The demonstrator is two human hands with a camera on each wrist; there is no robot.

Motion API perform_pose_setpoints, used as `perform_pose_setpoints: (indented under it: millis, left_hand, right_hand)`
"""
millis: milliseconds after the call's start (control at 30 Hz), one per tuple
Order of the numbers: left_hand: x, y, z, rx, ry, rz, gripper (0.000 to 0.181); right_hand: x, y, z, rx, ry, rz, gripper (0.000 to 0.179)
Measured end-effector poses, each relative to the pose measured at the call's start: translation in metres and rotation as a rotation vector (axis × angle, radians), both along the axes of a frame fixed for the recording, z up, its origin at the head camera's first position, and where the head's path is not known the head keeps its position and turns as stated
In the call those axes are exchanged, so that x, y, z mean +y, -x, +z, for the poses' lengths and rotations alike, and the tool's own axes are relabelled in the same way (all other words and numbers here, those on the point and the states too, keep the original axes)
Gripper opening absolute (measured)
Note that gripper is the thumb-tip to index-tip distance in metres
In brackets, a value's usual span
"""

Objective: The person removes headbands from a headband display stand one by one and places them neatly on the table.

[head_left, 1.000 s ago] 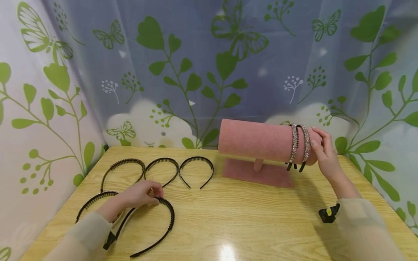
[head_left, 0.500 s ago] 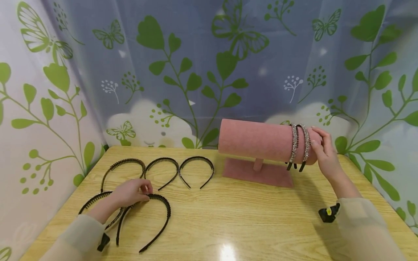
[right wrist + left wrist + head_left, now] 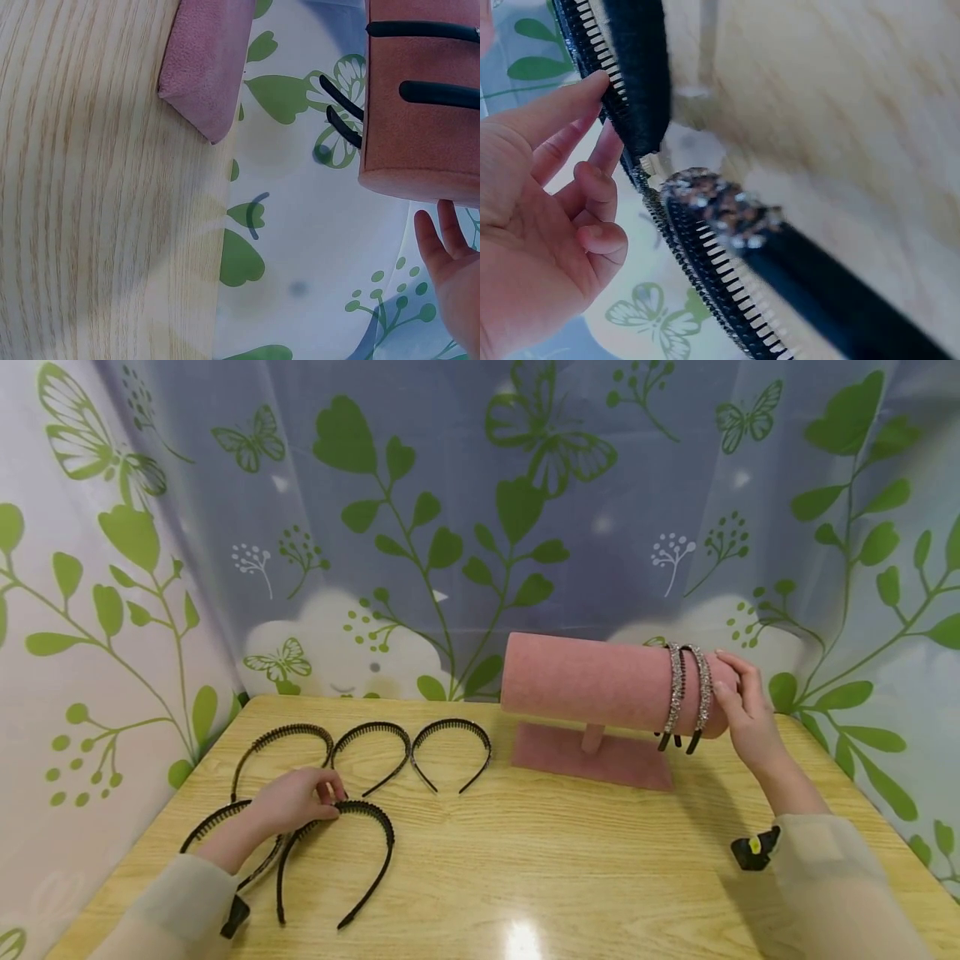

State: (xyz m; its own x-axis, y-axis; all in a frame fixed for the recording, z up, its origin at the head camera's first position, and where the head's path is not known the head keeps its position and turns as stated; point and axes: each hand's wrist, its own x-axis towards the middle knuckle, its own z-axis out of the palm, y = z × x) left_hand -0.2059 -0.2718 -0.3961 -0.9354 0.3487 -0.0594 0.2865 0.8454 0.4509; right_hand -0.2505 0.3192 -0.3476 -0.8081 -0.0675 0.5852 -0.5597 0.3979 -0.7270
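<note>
In the head view my left hand (image 3: 296,802) pinches the top of a black toothed headband (image 3: 386,847), whose two ends point toward me. The headband's teeth (image 3: 604,52) show between the fingertips in the left wrist view. Close by, partly behind the left wrist, lies another headband (image 3: 213,822). My right hand (image 3: 753,718) holds the right end of a pink padded roll stand (image 3: 585,681), bent fingers over its top and thumb on its front. Two glittery headbands (image 3: 672,693) hang on the roll near that hand. Their dark ends (image 3: 439,94) show in the right wrist view.
Several toothed headbands lie along the back left of the wooden table (image 3: 525,868), including a middle one (image 3: 371,727) and a right one (image 3: 452,725). The stand's flat base (image 3: 592,760) rests on the table. A leafy, butterfly-printed curtain (image 3: 450,527) surrounds the table's back and sides.
My left hand has moved left and slightly away from me, drawing the black headband along beside the other one. The headband's ends have swung to the right. My right hand and the stand have stayed put.
</note>
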Motion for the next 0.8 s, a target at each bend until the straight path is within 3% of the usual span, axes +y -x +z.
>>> perform_pose_setpoints:
  millis: [167,333,533,800]
  left_hand:
    - [0.006,0.004,0.009,0.016,-0.029,-0.009,0.013]
    - [0.028,0.012,0.024,0.061,-0.063,-0.039,0.012]
    - [0.076,0.02,0.051,0.13,-0.131,-0.16,0.014]
    - [0.152,0.03,0.09,0.261,-0.248,-0.255,0.022]
  right_hand:
    - [0.001,0.0,0.0,0.001,-0.007,0.0,0.045]
    - [0.001,-0.001,0.001,-0.012,-0.019,-0.009,0.045]
    - [0.0,-0.002,0.003,-0.019,-0.019,-0.015,0.045]
    - [0.0,-0.002,0.003,-0.04,-0.01,-0.012,0.045]
